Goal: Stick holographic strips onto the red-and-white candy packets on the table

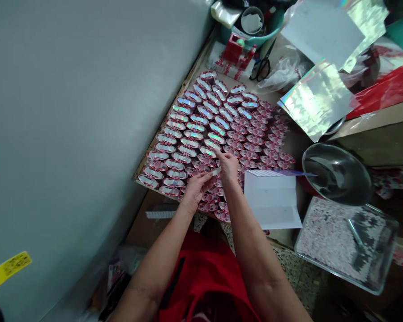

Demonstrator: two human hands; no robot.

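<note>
Rows of small oval red-edged pieces [192, 126] cover the table. Those at the left and back carry shiny silvery strips; those at the right and front show pink, patterned tops. Over the front rows, my left hand [198, 185] pinches a small pale strip [216, 171] between thumb and fingers. My right hand [228, 166] is just right of it, at the strip's other end, with its fingers closed together and one fingertip near a silvery-topped piece. Whether the right fingers grip the strip is too small to tell. A white folded sheet [272, 201] lies right of my right forearm.
Black scissors [262, 67], a red holder [234, 49] and a teal basin [272, 31] are at the back. Shiny silver sheets [320, 100] lie back right. A metal bowl [337, 174] and a tray of small pale pieces [329, 237] are at the right. A grey wall [87, 98] borders the left.
</note>
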